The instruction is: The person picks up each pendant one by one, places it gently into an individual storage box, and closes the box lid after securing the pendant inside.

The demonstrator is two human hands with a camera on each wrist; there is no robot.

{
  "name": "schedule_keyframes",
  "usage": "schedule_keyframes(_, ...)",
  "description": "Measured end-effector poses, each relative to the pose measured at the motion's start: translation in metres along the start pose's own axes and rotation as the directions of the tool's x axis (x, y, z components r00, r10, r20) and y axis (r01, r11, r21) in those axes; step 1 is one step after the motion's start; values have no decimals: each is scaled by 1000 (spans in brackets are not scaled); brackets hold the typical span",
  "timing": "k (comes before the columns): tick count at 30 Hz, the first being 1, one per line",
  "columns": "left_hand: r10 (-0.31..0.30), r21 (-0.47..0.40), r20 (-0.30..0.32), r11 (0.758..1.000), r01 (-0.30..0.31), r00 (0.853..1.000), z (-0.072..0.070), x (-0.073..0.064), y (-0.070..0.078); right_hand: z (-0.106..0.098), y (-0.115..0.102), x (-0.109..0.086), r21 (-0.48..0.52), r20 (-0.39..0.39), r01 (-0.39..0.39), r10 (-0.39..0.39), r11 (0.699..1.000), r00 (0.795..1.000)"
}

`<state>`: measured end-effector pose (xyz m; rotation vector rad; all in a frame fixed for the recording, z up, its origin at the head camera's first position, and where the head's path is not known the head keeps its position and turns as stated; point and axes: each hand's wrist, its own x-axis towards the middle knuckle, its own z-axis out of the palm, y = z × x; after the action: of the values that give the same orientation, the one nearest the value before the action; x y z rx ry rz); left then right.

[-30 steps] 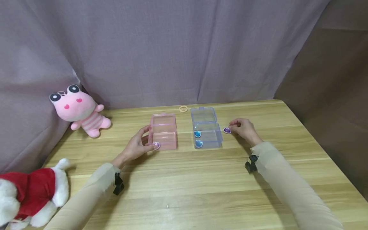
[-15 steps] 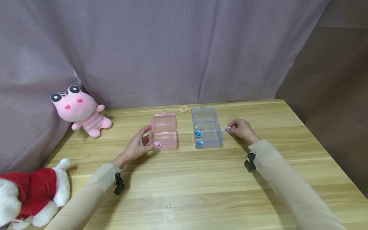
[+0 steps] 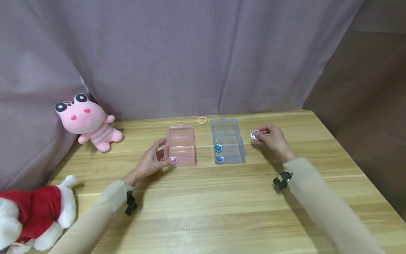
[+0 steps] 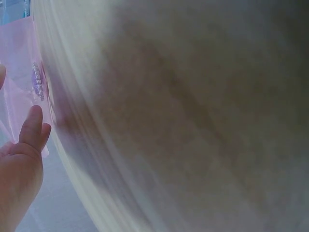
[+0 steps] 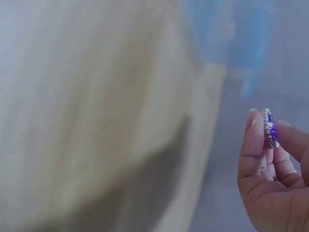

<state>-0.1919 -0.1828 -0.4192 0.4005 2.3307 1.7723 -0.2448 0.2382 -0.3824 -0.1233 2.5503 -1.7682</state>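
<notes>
In the head view, my left hand [image 3: 149, 161] grips the left side of an open pink see-through plastic box [image 3: 187, 155], thumb at its near corner. A purple gem with a beaded rim [image 3: 173, 161] lies in that near left corner, and shows also in the left wrist view. My right hand [image 3: 273, 138] pinches another purple gem [image 3: 255, 134] with a pale beaded rim, right of an open blue see-through box [image 3: 233, 155]. Between thumb and fingers this purple gem [image 5: 270, 128] stands edge-on in the right wrist view. Two blue gems, a far one [image 3: 218, 147] and a near one [image 3: 219, 159], lie along the blue box's left side.
Both boxes stand on a wood-grain table [image 3: 196, 197]. Behind them lies a small beige ring [image 3: 202, 120]. A pink plush frog [image 3: 87, 121] sits at the back left, and a white plush in red clothing [image 3: 35, 211] lies at the front left. Grey curtain [image 3: 177, 60] hangs behind.
My right hand has picked up the purple gem beside the blue box and moved it slightly up and to the right. My left hand stays on the pink box.
</notes>
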Motion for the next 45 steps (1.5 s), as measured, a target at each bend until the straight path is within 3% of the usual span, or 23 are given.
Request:
schedule_keyframes(2,0,-2,1,1000,0,1000,0,0,0,0,4,10,130,45,47,-53,990,998)
schedule_keyframes(4,-3,-9,4,1000,3,1000,-1,0,1,1,18,28,286,112,92,-129,954,985)
schedule_keyframes(7,-3,-20,9,1000,4,1000,-1,0,0,18,1,30,326,161,99,-158,940,974)
schedule_keyframes(8,-3,-26,10,1000,3,1000,-1,0,0,26,-8,29,311,171,104,-163,945,972)
schedule_keyframes(11,5,-30,8,1000,-5,1000,-1,0,0,58,-62,5,140,138,79,-98,987,986)
schedule_keyframes(16,6,-14,-1,1000,-6,1000,0,0,0,105,-84,0,166,205,50,-84,985,975)
schedule_keyframes(22,6,-20,-1,1000,-6,1000,1,1,0,158,-90,-2,141,261,30,-67,990,963)
schedule_keyframes(27,4,-31,0,1000,-4,1000,2,1,0,189,-90,-1,92,279,38,-62,995,958)
schedule_keyframes(34,12,36,-12,999,-11,1000,1,1,1,210,-89,4,-118,299,183,-141,976,944)
schedule_keyframes(39,16,28,0,999,-16,1000,1,-1,2,222,-90,7,-173,331,256,-189,951,924)
schedule_keyframes(45,32,2,2,999,-32,999,1,0,0,233,-88,12,-203,367,242,-155,949,917)
